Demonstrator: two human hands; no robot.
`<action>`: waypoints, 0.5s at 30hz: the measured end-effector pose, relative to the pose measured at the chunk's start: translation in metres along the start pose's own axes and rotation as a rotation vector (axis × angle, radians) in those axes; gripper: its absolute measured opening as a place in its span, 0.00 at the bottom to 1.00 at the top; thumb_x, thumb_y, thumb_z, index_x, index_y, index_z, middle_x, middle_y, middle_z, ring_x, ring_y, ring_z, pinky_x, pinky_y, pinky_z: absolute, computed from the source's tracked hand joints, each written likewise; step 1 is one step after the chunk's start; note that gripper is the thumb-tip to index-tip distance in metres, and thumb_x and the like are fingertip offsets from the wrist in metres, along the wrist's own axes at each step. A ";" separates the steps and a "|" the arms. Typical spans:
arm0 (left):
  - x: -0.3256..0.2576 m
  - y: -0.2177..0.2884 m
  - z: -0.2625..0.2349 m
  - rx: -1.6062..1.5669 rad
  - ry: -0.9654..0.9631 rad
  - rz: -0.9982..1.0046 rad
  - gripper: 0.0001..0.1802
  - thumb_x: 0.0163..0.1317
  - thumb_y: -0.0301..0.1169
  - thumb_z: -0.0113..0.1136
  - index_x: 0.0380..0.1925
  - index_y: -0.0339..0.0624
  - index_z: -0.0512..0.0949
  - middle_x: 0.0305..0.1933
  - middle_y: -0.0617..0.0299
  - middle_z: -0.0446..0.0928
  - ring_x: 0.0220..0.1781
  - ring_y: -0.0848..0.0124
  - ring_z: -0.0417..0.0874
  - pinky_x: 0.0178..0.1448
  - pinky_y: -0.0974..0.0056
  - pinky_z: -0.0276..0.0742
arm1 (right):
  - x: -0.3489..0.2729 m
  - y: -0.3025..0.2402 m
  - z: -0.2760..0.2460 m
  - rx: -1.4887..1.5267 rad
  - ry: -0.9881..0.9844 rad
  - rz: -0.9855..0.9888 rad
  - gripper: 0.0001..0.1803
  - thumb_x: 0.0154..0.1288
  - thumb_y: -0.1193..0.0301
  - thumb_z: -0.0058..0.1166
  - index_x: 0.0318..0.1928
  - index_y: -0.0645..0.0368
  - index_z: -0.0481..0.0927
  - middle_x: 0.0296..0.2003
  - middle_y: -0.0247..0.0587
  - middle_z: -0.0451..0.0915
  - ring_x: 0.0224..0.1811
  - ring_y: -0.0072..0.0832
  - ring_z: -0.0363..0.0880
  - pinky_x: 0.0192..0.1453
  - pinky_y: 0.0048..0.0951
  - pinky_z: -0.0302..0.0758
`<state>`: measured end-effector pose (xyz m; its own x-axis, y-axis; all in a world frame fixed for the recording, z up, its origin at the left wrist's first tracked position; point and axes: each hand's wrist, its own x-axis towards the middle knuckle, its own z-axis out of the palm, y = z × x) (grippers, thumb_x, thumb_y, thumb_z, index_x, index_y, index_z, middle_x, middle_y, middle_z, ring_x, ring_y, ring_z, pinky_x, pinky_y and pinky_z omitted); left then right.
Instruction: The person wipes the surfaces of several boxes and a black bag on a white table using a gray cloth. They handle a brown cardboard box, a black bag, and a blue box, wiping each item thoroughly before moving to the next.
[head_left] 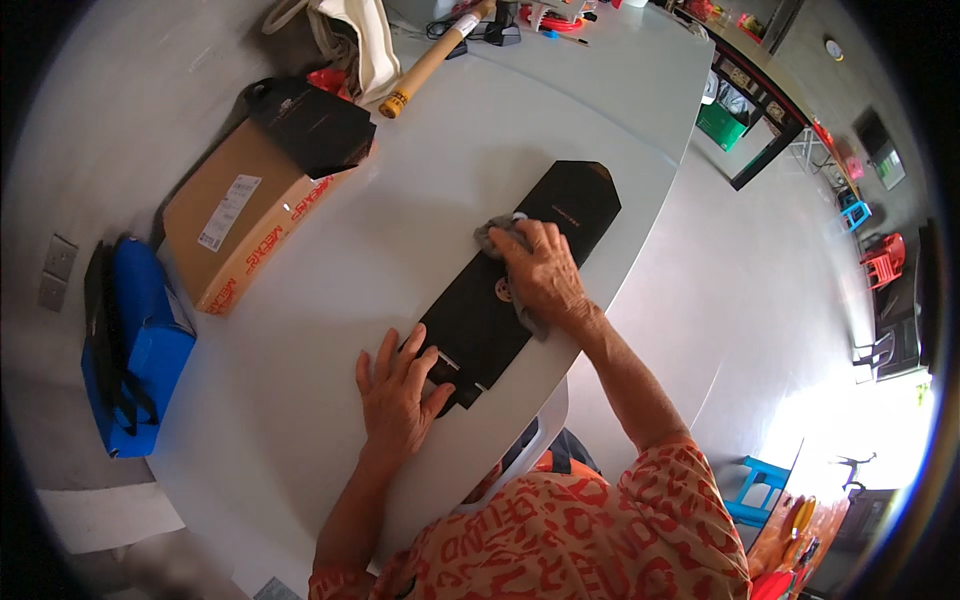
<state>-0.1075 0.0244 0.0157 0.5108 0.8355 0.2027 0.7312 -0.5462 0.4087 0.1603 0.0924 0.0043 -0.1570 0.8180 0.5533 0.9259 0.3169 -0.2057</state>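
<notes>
A long, flat black piece, perhaps a folded cardboard package, lies slantwise on the pale table. Its far end has cut corners, and a small round emblem shows near the middle. My right hand presses a crumpled grey cloth onto its upper half, fingers bent over the cloth. Part of the cloth trails out below the palm. My left hand rests at the near end with fingers spread, the fingertips on the black edge beside a small cut-out.
At the left stands a brown cardboard box with another black flat piece on top. A blue case sits beside it near the wall. Farther back are a cardboard tube and a cream cloth bag. The table edge runs along the right.
</notes>
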 end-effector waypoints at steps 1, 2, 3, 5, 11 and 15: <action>0.000 0.000 0.000 0.002 -0.001 0.002 0.24 0.58 0.39 0.67 0.53 0.46 0.74 0.72 0.59 0.63 0.75 0.52 0.56 0.73 0.35 0.41 | 0.003 0.010 0.000 -0.037 0.013 0.010 0.24 0.54 0.80 0.57 0.55 0.57 0.78 0.50 0.51 0.72 0.52 0.44 0.72 0.54 0.40 0.71; 0.000 -0.001 0.001 0.004 -0.002 0.005 0.24 0.59 0.40 0.66 0.53 0.46 0.73 0.72 0.59 0.63 0.75 0.51 0.56 0.73 0.35 0.41 | 0.005 0.021 0.001 -0.068 0.040 0.034 0.26 0.53 0.81 0.56 0.55 0.56 0.78 0.50 0.51 0.72 0.52 0.44 0.71 0.54 0.42 0.71; -0.001 -0.001 0.000 0.008 -0.001 0.004 0.24 0.59 0.41 0.66 0.53 0.46 0.73 0.72 0.59 0.63 0.75 0.51 0.56 0.73 0.35 0.41 | 0.008 0.031 0.001 -0.116 0.044 0.051 0.27 0.53 0.82 0.56 0.56 0.55 0.77 0.50 0.51 0.72 0.51 0.44 0.71 0.53 0.42 0.71; -0.001 0.000 -0.001 0.025 0.022 -0.001 0.24 0.58 0.42 0.67 0.52 0.47 0.75 0.71 0.62 0.65 0.74 0.53 0.58 0.72 0.35 0.43 | 0.013 0.052 0.001 -0.184 0.077 0.095 0.25 0.56 0.79 0.54 0.56 0.53 0.77 0.50 0.50 0.72 0.50 0.43 0.71 0.52 0.43 0.71; 0.000 0.001 0.000 0.037 0.059 0.017 0.25 0.56 0.43 0.67 0.52 0.48 0.76 0.70 0.63 0.66 0.73 0.54 0.59 0.71 0.36 0.45 | 0.018 0.116 0.003 -0.202 0.142 0.458 0.21 0.62 0.75 0.48 0.57 0.49 0.76 0.53 0.49 0.73 0.53 0.48 0.69 0.56 0.46 0.69; -0.003 0.000 0.000 0.023 0.025 -0.004 0.25 0.57 0.40 0.68 0.54 0.50 0.73 0.71 0.59 0.64 0.75 0.53 0.56 0.73 0.35 0.42 | 0.018 0.107 0.009 -0.147 0.103 0.418 0.21 0.63 0.75 0.48 0.58 0.49 0.77 0.56 0.47 0.73 0.58 0.48 0.68 0.60 0.48 0.67</action>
<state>-0.1093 0.0216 0.0145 0.4963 0.8390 0.2231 0.7438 -0.5434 0.3891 0.2537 0.1456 -0.0156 0.2689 0.8071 0.5257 0.9426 -0.1083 -0.3159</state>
